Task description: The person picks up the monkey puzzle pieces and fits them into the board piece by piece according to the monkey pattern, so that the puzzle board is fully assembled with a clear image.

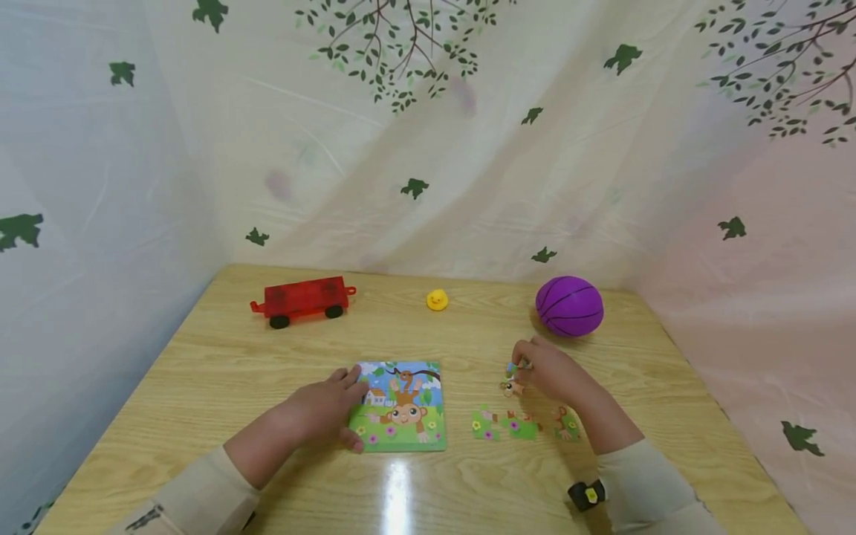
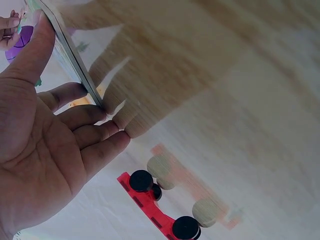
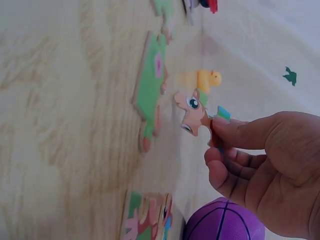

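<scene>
A square picture board [image 1: 403, 409] with a cartoon monkey lies on the table. My left hand [image 1: 328, 409] rests at its left side, fingers fairly straight along that edge and the thumb by the near left corner. In the left wrist view, the fingertips of the left hand [image 2: 65, 120] touch the board's edge [image 2: 75, 60]. My right hand [image 3: 265, 160] pinches a jigsaw puzzle piece [image 3: 195, 112] with a monkey's face between thumb and fingers, raised off the table. Below the right hand [image 1: 551, 371] lie green puzzle pieces [image 1: 523, 427], and another piece [image 1: 567, 425] sits farther right.
A red toy wagon [image 1: 306, 299] stands at the back left of the table. A small yellow rubber duck [image 1: 437, 300] is at the back middle, and a purple ball [image 1: 570, 306] at the back right. Cloth printed with leaves [image 1: 414, 223] hangs behind.
</scene>
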{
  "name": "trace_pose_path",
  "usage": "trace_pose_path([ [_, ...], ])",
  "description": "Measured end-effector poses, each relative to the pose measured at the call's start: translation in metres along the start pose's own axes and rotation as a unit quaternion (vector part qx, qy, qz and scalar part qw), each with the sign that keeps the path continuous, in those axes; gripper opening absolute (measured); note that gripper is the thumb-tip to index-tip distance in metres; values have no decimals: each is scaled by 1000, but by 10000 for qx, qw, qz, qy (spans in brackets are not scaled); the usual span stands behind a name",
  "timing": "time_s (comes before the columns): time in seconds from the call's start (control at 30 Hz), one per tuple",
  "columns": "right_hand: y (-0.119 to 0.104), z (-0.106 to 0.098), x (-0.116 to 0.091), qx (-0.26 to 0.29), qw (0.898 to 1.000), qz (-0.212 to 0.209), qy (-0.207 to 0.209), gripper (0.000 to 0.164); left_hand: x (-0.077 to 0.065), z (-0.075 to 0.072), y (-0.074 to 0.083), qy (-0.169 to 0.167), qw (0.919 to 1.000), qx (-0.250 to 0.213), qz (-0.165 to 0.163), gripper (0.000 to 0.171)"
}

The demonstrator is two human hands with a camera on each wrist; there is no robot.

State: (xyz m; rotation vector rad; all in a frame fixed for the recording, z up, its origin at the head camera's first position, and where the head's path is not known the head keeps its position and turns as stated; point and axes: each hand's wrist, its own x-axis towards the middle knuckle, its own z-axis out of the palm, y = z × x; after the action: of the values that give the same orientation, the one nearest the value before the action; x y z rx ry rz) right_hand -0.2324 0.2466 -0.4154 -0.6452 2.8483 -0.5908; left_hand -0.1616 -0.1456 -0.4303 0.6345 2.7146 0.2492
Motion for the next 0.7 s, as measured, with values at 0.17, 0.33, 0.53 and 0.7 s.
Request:
trace_pose_path([
  [0.17,-12,0,5,802,9966,98,-169,9,0,-1,1,-26,10000,-69,-14,94],
  [0.33,-31,4,12,1316,9901,-179,-462,17,0,-1,1,-30,9999,-98,-34,94],
  [0.53,-53,18,19,1684,9819,-488,-713,17,-1,-1,1,-2,10000,-88,-18,94],
  [0.7,-73,32,28,2345,9666,-599,-849,16,-1,-2,2,-1,10000,-67,-21,94],
])
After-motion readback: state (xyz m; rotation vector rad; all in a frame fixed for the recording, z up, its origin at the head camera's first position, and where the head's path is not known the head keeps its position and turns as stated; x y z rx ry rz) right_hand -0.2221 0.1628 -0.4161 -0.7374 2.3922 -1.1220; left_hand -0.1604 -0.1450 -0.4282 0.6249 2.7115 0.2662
